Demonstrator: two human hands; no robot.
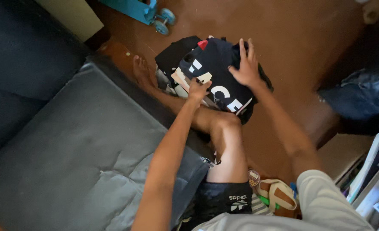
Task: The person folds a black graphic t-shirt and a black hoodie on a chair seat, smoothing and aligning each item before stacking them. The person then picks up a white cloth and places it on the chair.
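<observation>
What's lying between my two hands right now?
In the head view, only the dark garment with white lettering spans between the left hand and right hand; both rest on it.

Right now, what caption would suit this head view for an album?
Both hands, left hand and right hand, press a dark folded shirt on a clothes pile.

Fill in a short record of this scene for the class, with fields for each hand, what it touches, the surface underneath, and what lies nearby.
left hand: closed, pinching the near edge of the dark navy folded cloth garment with white lettering
right hand: flat, fingers spread, pressing on top of the same garment
garment position: top of a pile of folded clothes on the brown floor
seat: grey padded cushion, left of the person's bare leg
nearby: blue wheeled cart at top; books at right
</observation>
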